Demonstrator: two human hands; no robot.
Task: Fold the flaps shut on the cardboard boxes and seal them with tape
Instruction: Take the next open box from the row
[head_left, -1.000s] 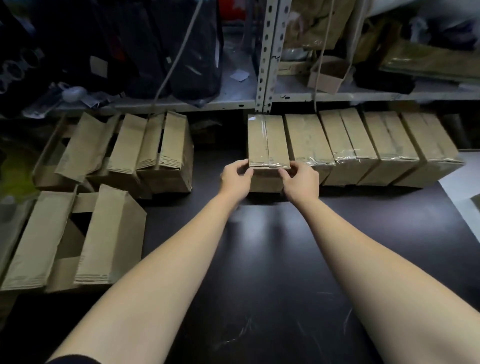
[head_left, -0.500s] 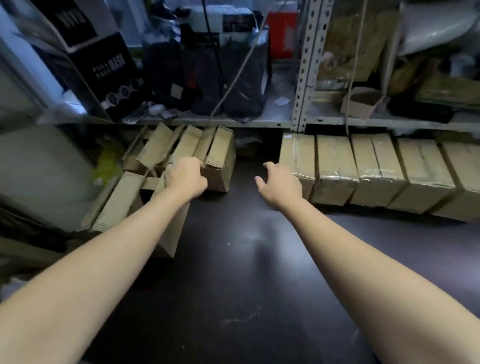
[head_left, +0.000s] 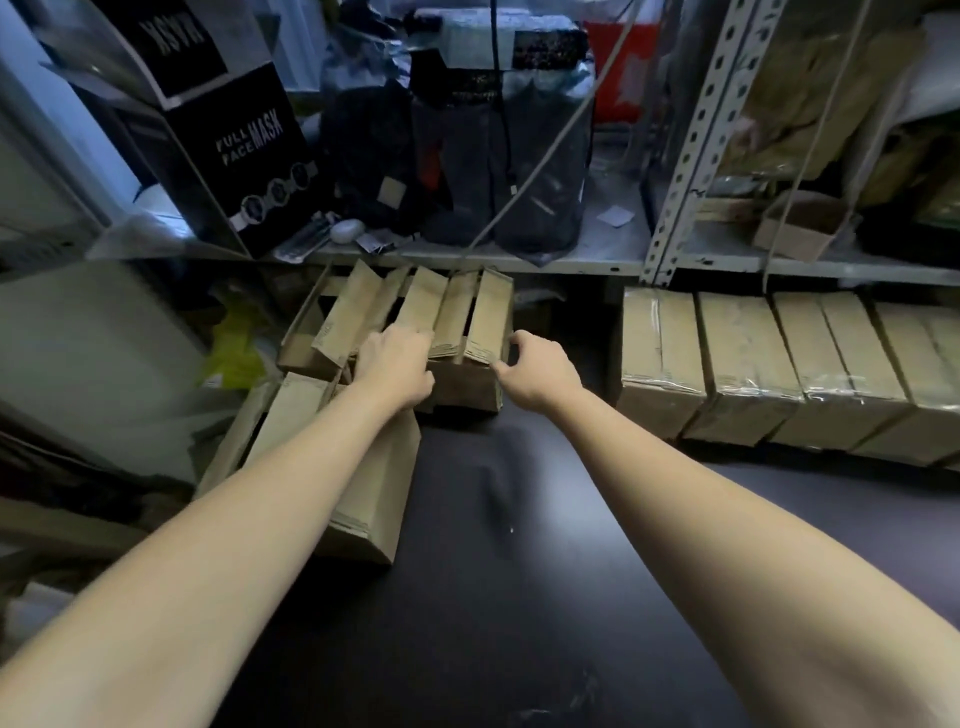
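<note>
At the left edge of the dark table (head_left: 519, 597) lies a near carton (head_left: 374, 499) with its long flaps loose, partly hidden under the left forearm. Behind it, below the shelf, sits a cluster of unsealed cartons (head_left: 358, 317) whose flaps stick up at angles. The left hand (head_left: 397, 366) is on the front of this cluster. Its fingers are curled over the flap edges of the open box (head_left: 465, 387) at the cluster's right end, gripping the box's left side; the fingertips are hidden. The open box stands on the table, flaps raised and slightly apart, with no tape on it. The right hand (head_left: 543, 374) holds the box's right side, thumb against the front corner and fingers curled round the edge of the right flap. Well apart to the right, a row of sealed boxes (head_left: 753, 379) stands side by side, touching, with glossy clear tape along the seams. Above, on the metal shelf (head_left: 597, 260), a black carton (head_left: 234, 150) printed FULL FACE MASK leans at the left and dark bags (head_left: 519, 171) sit in the middle. A small cardboard tray (head_left: 802, 226) sits to the right of the perforated upright (head_left: 696, 140).
</note>
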